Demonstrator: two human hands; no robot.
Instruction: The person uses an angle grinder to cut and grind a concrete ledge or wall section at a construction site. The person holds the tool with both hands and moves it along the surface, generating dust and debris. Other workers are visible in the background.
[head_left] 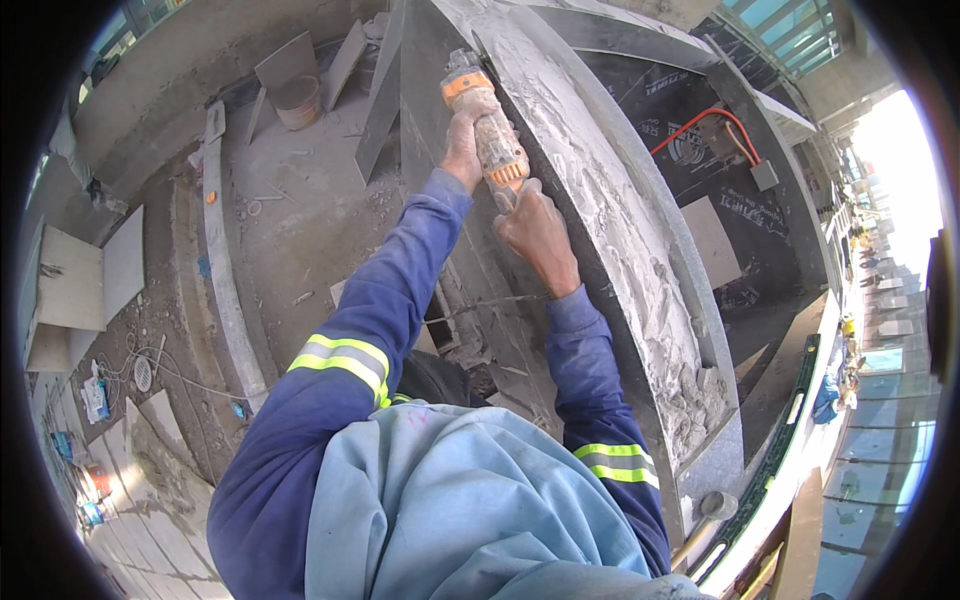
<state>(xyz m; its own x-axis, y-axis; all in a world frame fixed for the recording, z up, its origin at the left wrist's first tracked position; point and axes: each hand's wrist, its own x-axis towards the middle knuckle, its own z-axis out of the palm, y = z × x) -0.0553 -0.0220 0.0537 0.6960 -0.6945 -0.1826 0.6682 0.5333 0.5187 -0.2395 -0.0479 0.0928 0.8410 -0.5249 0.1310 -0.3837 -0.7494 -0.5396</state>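
Observation:
With both hands I hold a dusty orange and grey angle grinder (503, 152) by its body. My left hand (462, 148) is wrapped round it near its head. Farther back, my right hand (540, 236) closes on the rear end. The grinder's head lies against or just above the left edge of a curved grey slab wall (570, 235); its disc is hidden. Rough, pale mortar (625, 230) fills the wall's top between two thin upright slab edges.
Right of the wall is a dark, board-lined recess (745, 225) with a red cable (700, 118). A long green level (775, 475) lies at the right. Off to the left are a bucket (297, 103), loose tiles (72, 278), a curved strip (222, 255) and a white cord (195, 382).

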